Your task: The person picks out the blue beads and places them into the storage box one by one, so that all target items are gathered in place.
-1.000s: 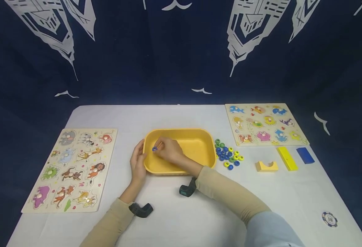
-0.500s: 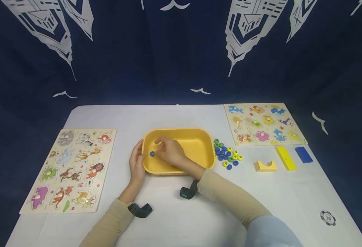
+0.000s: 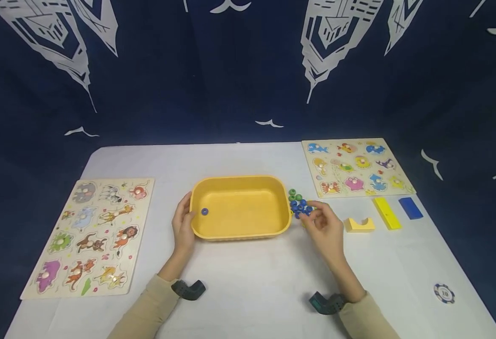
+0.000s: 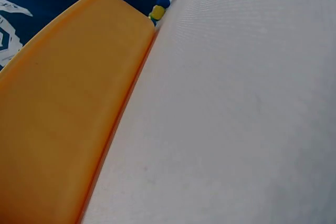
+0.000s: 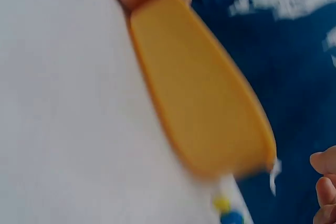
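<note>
The left hand [image 3: 183,228] rests against the left end of a yellow plastic tray [image 3: 241,232], its fingers along the outer wall and thumb at the rim. One blue bead [image 3: 204,211] lies inside the tray near that end. In the head view the right hand [image 3: 326,230] is over a cluster of blue beads [image 3: 301,207], thumb and fingers spread apart. No bead shows between its fingertips [image 5: 317,162] in the right wrist view. Green beads [image 3: 292,192] lie at the back of the cluster, and the hand hides part of the pile.
An animal puzzle board [image 3: 116,188] lies at the left, a sea-creature puzzle board [image 3: 337,165] at the back right. Right of the beads are an arched wooden block [image 3: 359,227], a yellow block [image 3: 386,213] and a blue block [image 3: 411,208]. A poker chip [image 3: 444,293] lies front right.
The right hand has let go of the blue bead inside the tray and moved right, out of the tray to the bead pile. The left hand has stayed at the tray's end.
</note>
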`<state>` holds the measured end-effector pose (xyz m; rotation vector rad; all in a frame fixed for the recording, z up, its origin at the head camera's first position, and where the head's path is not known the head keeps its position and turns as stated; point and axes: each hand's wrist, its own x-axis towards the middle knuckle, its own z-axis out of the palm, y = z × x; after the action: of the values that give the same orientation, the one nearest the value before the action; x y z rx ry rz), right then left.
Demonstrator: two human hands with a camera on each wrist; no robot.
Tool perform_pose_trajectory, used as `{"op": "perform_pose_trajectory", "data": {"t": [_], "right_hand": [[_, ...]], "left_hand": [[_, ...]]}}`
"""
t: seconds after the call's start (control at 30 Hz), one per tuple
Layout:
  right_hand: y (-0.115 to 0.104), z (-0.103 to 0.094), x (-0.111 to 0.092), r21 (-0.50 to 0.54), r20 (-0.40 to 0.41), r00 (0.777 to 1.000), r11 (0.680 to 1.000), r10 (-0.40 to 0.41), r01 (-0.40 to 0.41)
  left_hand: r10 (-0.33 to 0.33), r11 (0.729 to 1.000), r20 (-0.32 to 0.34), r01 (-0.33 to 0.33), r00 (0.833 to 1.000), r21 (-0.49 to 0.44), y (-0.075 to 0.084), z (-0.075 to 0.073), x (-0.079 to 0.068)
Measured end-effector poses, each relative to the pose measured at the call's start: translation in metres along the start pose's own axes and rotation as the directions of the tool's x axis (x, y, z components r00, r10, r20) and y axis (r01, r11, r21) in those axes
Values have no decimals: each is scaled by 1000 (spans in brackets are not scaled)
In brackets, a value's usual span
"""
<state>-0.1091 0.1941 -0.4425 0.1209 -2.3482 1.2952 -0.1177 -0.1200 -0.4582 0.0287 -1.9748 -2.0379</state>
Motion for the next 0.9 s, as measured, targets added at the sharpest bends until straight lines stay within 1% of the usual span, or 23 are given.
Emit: {"op": "perform_pose_trajectory", "data": {"t": [0.03, 0.1, 0.13, 0.2, 0.27, 0.33, 0.47, 0.57, 0.8, 0.87, 0.9], "right_hand": [[9, -6, -3, -30, -29, 998, 998, 50, -50], [24, -14, -8, -78, -78, 988, 987, 136, -142], [29, -16, -9, -98, -96, 981, 980, 166, -176], [39, -18, -11, -139, -123, 972, 966, 201, -218], [45, -18, -11, -162, -134, 969, 960, 206, -227], [50, -16, -12, -200, -138, 971, 955, 195, -220], [59, -13, -14, -295, -136, 975, 932, 177, -210], [62, -11, -16, -340, -124, 977, 918, 173, -205], [61, -9, -16, -442, -91, 980, 875, 176, -198], [58, -10, -14, -439, -92, 978, 874, 187, -208], [55, -11, -13, -424, -96, 977, 880, 190, -213]], "left_hand": [[0, 1000, 0, 0, 1000, -3, 0, 0, 0], [3, 1000, 3, -3, 1000, -11, 0, -1, 0], [4, 1000, 4, -4, 1000, -9, 0, -1, 0], [4, 1000, 4, -4, 1000, -6, 0, -2, 0], [4, 1000, 1, -4, 1000, -4, -1, -1, 0], [1, 1000, -1, -1, 1000, -4, -1, -1, 0], [-7, 1000, -2, 7, 1000, -20, -1, -1, 0], [-9, 1000, -1, 9, 1000, -27, -1, -1, 0], [1, 999, -4, -1, 1000, -34, -2, -2, 0], [6, 999, -2, -6, 1000, -41, -3, -1, 1], [6, 999, 2, -6, 1000, -44, -3, -1, 1]]}}
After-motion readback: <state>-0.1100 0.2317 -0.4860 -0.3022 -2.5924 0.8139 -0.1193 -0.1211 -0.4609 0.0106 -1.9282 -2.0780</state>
